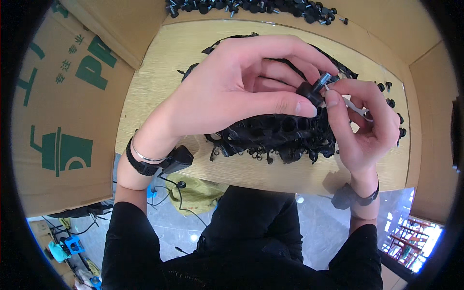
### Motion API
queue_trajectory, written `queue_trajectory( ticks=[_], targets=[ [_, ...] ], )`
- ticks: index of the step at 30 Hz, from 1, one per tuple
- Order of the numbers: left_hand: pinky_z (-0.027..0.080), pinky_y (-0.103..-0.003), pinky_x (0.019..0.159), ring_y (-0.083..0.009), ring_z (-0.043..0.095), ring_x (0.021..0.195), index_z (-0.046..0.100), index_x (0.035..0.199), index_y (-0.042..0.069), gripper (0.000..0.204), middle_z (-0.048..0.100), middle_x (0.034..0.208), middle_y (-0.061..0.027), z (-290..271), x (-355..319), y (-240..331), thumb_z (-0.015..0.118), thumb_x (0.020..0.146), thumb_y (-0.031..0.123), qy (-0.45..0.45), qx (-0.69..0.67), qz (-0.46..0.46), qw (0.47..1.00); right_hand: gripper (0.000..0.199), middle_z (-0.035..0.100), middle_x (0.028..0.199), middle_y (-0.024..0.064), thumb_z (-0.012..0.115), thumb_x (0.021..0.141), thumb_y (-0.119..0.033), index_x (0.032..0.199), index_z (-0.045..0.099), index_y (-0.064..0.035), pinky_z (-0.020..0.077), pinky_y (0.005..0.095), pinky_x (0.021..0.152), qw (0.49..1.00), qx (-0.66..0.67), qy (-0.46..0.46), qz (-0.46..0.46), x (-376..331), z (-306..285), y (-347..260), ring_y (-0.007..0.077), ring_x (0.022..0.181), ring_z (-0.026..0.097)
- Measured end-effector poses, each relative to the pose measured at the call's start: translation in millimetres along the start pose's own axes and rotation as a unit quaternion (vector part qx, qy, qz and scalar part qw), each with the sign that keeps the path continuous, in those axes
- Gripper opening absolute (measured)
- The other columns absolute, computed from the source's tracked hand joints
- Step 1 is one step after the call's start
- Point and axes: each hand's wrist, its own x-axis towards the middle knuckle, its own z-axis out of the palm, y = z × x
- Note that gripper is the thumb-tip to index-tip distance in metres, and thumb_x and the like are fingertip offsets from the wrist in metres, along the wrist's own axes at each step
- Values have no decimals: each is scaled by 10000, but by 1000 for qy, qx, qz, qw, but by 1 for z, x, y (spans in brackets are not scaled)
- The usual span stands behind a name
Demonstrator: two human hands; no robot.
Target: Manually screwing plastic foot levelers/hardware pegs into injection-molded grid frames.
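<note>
My left hand pinches a black-headed screw between thumb and fingers, its bare metal thread pointing up and to the right. Close against it, my right hand grips a thin light-grey tool between thumb and forefinger. The tool's tip is at the screw, near the foot of the thread; the fingers partly cover it, and its exact kind cannot be made out. Beneath both hands lies a heap of black scrap, thin and crumpled, with round holes and curly shavings along its near edge.
Many similar black-headed screws lie along the far side. Several more black pieces sit at the right of the wooden board. Cardboard walls enclose the left, right and back. A yellow-green sack and cables are on the floor below.
</note>
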Motion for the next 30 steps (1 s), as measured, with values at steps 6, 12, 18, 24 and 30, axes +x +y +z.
queue_trajectory(
  ticks=[6,12,18,24,30],
  targets=[
    [561,-349,938,-222,623,1088,548,1223,-72,458,584,1236,-177,2,1,-2,684,788,-125,0,28,20,999,39,560,699,-25,628,855,29,877,604,7,223,173,482,990,55,-87,100,-4,-12,-10,-1,574,394],
    [572,-357,930,-230,622,1086,547,1220,-71,465,581,1229,-178,4,1,-4,681,781,-145,2,29,29,999,24,521,654,-53,607,872,3,866,587,-9,190,185,499,980,76,-101,152,-1,-11,-18,-7,546,366],
    [578,-366,927,-238,623,1092,550,1204,-71,455,582,1223,-181,3,0,-6,676,775,-159,-5,43,34,998,23,525,651,-57,613,877,-10,867,593,-4,180,185,502,974,82,-115,179,-3,-14,-17,-13,562,370],
    [577,-364,930,-255,627,1093,554,1179,-63,440,592,1201,-188,-1,0,-11,660,770,-185,-12,53,50,997,43,566,684,-48,624,887,-36,886,604,3,217,167,527,960,80,-127,235,-3,-12,-19,-17,592,406],
    [569,-358,914,-266,627,1101,537,1234,-48,434,595,1200,-181,3,7,5,643,821,-129,16,33,45,998,36,574,703,-71,639,894,-48,900,629,-14,250,144,563,946,142,-76,280,10,-19,-14,-28,641,435]
  ],
)
